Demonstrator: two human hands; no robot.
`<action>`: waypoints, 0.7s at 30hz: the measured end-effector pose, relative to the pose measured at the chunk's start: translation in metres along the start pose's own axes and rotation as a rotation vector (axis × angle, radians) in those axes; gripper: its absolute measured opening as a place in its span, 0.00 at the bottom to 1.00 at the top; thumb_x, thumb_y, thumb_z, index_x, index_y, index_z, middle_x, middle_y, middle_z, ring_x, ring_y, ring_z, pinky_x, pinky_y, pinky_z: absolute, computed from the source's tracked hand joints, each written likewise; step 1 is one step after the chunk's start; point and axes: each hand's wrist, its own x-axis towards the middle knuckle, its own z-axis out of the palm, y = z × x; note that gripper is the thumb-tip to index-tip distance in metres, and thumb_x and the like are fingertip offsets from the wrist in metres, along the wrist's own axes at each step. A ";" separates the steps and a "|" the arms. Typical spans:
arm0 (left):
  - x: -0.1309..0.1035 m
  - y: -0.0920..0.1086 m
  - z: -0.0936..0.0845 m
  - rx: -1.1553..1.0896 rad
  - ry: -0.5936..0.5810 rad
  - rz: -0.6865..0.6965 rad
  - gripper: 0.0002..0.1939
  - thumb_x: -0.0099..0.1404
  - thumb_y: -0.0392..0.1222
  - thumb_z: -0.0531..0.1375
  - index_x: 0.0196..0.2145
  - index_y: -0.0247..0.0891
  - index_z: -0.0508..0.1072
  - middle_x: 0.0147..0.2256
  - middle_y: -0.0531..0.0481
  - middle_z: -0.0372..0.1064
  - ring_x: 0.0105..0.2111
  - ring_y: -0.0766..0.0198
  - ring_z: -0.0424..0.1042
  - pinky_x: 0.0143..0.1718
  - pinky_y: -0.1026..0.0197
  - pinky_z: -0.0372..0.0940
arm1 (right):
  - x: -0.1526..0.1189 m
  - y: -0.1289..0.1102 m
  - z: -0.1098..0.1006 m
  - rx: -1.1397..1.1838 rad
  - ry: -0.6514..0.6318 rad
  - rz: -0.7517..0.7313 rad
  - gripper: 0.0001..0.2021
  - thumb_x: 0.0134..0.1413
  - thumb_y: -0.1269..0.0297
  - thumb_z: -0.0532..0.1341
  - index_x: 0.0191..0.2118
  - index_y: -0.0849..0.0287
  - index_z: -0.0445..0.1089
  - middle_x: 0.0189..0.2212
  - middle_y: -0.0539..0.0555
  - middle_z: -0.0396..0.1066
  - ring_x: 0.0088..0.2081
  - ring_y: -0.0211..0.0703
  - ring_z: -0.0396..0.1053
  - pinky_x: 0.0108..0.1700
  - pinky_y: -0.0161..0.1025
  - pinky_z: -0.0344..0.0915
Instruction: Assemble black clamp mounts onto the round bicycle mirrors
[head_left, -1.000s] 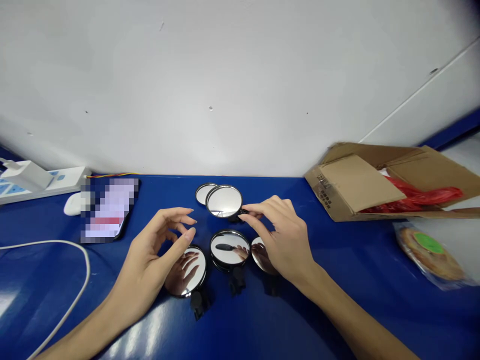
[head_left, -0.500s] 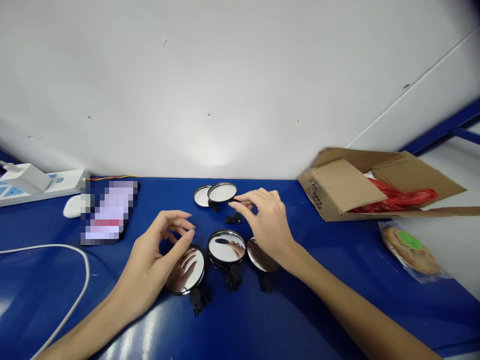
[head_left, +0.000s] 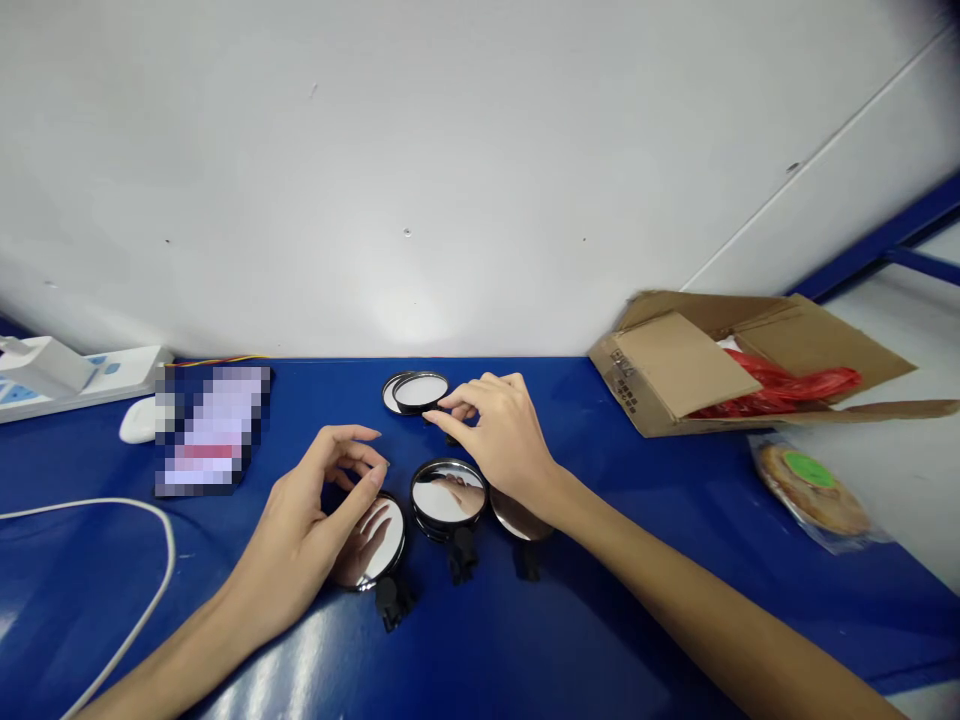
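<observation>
Several round black-rimmed mirrors with black clamps lie on the blue table. At the back, my right hand pinches the right edge of the upper rear mirror, which largely overlaps another mirror. My left hand, thumb and fingers apart and holding nothing, hovers over the front left mirror. A front middle mirror rests on another rim, its clamp toward me. Beneath my right wrist lies the front right mirror, partly covered. A small black part shows under my right fingers.
An open cardboard box with red plastic stands back right, near a wrapped round pastry. At left are a phone, a white case, a power strip and a white cable.
My right hand has moved left with the upper rear mirror, which now covers more of the one beneath. My left hand stays nearly still. The view has shifted slightly.
</observation>
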 end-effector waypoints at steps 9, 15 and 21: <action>0.002 -0.002 0.001 0.074 -0.017 0.015 0.19 0.83 0.62 0.62 0.63 0.56 0.71 0.53 0.53 0.80 0.48 0.56 0.77 0.43 0.57 0.73 | 0.008 -0.002 0.008 -0.014 -0.043 -0.008 0.10 0.68 0.60 0.80 0.37 0.55 0.83 0.31 0.48 0.85 0.39 0.47 0.77 0.53 0.49 0.57; 0.001 -0.001 0.000 0.134 -0.036 0.033 0.19 0.84 0.62 0.61 0.64 0.55 0.71 0.53 0.53 0.80 0.48 0.56 0.76 0.49 0.53 0.73 | 0.007 -0.001 0.009 0.005 -0.063 -0.012 0.06 0.73 0.60 0.76 0.42 0.55 0.85 0.32 0.48 0.85 0.40 0.46 0.76 0.52 0.48 0.57; 0.001 -0.001 -0.001 0.168 -0.037 0.044 0.19 0.84 0.62 0.60 0.64 0.55 0.70 0.53 0.52 0.80 0.48 0.55 0.77 0.45 0.55 0.74 | -0.006 -0.001 -0.016 0.028 -0.062 -0.013 0.08 0.77 0.65 0.71 0.39 0.54 0.82 0.33 0.46 0.84 0.40 0.46 0.76 0.52 0.49 0.57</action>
